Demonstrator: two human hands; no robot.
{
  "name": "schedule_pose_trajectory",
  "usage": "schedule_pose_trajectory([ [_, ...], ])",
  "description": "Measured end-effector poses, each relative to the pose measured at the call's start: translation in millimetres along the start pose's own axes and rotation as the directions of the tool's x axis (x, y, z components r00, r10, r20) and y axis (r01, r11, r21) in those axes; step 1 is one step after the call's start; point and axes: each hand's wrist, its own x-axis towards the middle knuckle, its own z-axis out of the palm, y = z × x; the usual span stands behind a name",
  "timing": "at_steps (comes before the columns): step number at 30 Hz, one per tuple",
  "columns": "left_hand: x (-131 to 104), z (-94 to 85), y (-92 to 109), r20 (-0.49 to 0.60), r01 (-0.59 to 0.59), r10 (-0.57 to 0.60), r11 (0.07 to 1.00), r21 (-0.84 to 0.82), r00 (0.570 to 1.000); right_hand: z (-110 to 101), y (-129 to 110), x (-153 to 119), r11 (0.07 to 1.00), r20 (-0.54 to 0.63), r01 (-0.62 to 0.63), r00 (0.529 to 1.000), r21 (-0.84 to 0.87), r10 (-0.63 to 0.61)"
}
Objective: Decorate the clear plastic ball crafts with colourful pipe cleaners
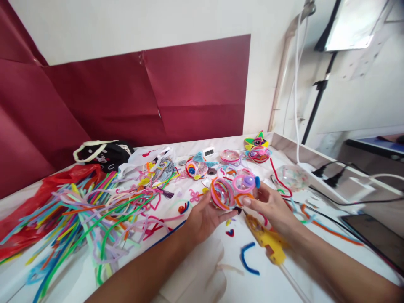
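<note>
Near the middle, both hands hold up a clear round craft piece (222, 193) edged with pink and orange pipe cleaner. My left hand (203, 216) cups its left side and underside, fingers curled round it. My right hand (265, 204) pinches its right part, by a pink-rimmed round (244, 182) with a lilac dome and a blue piece at its edge. Beneath my right hand lies a yellow glue gun (268, 242), its tip just under the craft piece. A curved blue pipe cleaner (248, 259) and a small red and blue heart (230, 232) lie in front.
Piles of coloured pipe cleaners (91, 219) cover the left. Finished-looking fish crafts (196, 167) stand behind the hands. A power strip (347, 189) with plugs and cables and a phone (375, 240) lie at the right. A black bag (107, 155) sits at the back left.
</note>
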Motion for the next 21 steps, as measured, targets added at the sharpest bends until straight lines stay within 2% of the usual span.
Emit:
schedule_pose_trajectory([
  [7,-1.2,-4.1,0.1,0.025,0.032,-0.032,0.999,0.011,0.999,-7.9,8.8,9.0,0.999,-0.078,-0.039,0.996,0.005,0.039],
  [11,-0.6,-3.1,1.9,-0.037,0.023,-0.023,1.0,0.004,0.999,-20.3,16.1,18.6,0.999,-0.122,-0.042,0.992,0.02,0.044],
  [14,-0.5,0.8,4.4,-0.092,0.019,-0.019,1.0,-0.003,0.996,-26.7,12.9,22.8,1.0,-0.175,-0.016,0.984,0.022,0.02],
  [18,0.9,3.4,6.3,-0.149,-0.001,0.001,1.0,0.001,0.989,-28.5,5.3,23.9,0.999,-0.232,0.042,0.971,-0.028,-0.048],
  [21,4.1,-0.9,4.9,-0.152,-0.022,0.022,1.0,0.006,0.988,-27.4,5.9,23.9,0.997,-0.235,0.044,0.97,-0.065,-0.058],
])
